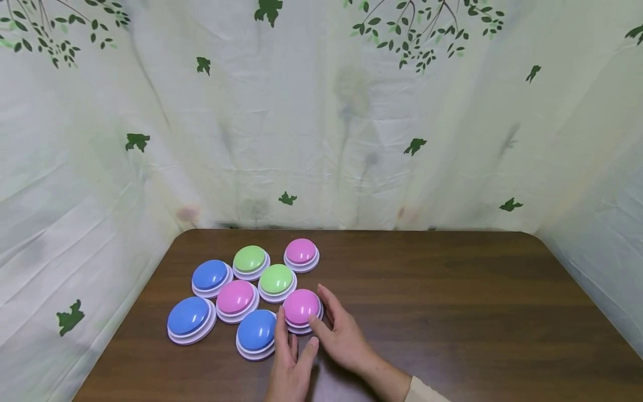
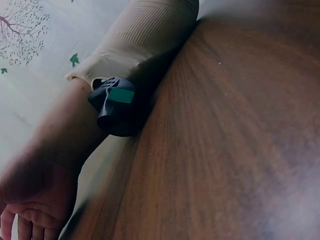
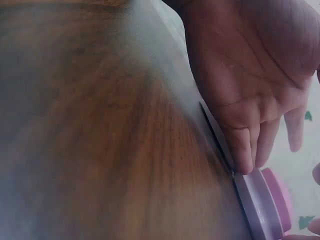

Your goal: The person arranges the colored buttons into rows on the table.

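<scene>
In the head view the nearest pink push button [image 1: 301,306], a glossy dome on a white round base, stands between both hands. My left hand [image 1: 289,365] is at its left front, fingers straight and pointing forward. In the right wrist view that left hand [image 3: 255,75] shows its palm, its lower fingertips right at the white base [image 3: 257,205]. My right hand [image 1: 345,335] is on the button's right side, the thumb overlapping its front rim and the extended fingers beside it. A blue push button [image 1: 257,330] sits just left of my left fingers, partly hidden by them.
On the left half of the brown table [image 1: 452,301] stand more push buttons: two blue [image 1: 188,315], two green [image 1: 249,259] and two pink [image 1: 300,251]. A pale leaf-print curtain [image 1: 321,139] hangs behind. A black wrist camera [image 2: 114,107] is strapped to the right arm.
</scene>
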### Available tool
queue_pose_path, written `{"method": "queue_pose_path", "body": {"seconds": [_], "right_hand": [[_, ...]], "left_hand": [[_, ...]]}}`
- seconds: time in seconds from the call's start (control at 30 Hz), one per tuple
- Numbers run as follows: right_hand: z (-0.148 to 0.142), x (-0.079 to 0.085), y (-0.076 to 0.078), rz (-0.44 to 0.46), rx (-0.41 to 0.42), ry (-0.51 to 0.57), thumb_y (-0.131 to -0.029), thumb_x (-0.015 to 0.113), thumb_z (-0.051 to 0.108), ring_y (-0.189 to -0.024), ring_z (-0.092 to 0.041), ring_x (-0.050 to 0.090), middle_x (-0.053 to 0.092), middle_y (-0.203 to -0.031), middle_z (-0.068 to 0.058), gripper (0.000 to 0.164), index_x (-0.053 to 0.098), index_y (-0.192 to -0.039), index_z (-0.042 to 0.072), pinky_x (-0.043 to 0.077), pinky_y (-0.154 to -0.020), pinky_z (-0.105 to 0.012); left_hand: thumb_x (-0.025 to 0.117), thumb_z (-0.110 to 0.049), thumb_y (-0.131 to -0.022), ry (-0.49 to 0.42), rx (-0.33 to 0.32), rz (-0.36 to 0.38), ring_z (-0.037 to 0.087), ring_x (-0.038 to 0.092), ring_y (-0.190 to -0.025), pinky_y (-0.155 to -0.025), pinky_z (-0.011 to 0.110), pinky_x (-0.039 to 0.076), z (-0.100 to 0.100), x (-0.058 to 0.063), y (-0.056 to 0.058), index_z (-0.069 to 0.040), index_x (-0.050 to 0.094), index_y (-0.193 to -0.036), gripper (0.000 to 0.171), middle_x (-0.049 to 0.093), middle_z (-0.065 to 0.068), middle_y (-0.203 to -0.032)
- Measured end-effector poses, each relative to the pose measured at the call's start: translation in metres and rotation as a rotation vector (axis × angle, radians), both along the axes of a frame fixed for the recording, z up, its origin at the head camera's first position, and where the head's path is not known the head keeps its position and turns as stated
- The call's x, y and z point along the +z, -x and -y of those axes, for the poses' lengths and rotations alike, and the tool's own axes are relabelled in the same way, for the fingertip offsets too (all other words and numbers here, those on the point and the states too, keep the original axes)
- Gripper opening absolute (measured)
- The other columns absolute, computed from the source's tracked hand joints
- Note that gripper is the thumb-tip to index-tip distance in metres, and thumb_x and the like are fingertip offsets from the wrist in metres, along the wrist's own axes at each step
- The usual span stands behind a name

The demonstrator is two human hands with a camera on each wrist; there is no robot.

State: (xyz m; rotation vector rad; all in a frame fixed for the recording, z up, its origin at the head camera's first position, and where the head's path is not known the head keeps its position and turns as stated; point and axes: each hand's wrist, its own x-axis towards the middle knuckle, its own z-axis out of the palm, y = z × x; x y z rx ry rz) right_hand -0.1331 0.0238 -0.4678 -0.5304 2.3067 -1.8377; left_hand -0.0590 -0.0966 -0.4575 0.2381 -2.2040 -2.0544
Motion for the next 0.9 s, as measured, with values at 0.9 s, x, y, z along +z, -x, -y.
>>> {"method": "queue_pose_path", "body": {"seconds": [0.9], "right_hand": [[-0.0025,-0.0019,-0.0014,-0.07,-0.067,-0.097,-0.1,0.063,0.023,-0.147,-0.026,0.044,0.047,-0.158,-0.015,0.063,0.04,-0.155,0.006,0.034,-0.122,-0.046]], "left_hand": [[0.064,-0.011,-0.097,-0.049,-0.034,0.019,0.044,0.009,-0.158,-0.122,0.051,0.019,-0.0022,0.0037,0.0071,-0.009,0.004,-0.165,0.091,0.004,0.024,-0.171]]}}
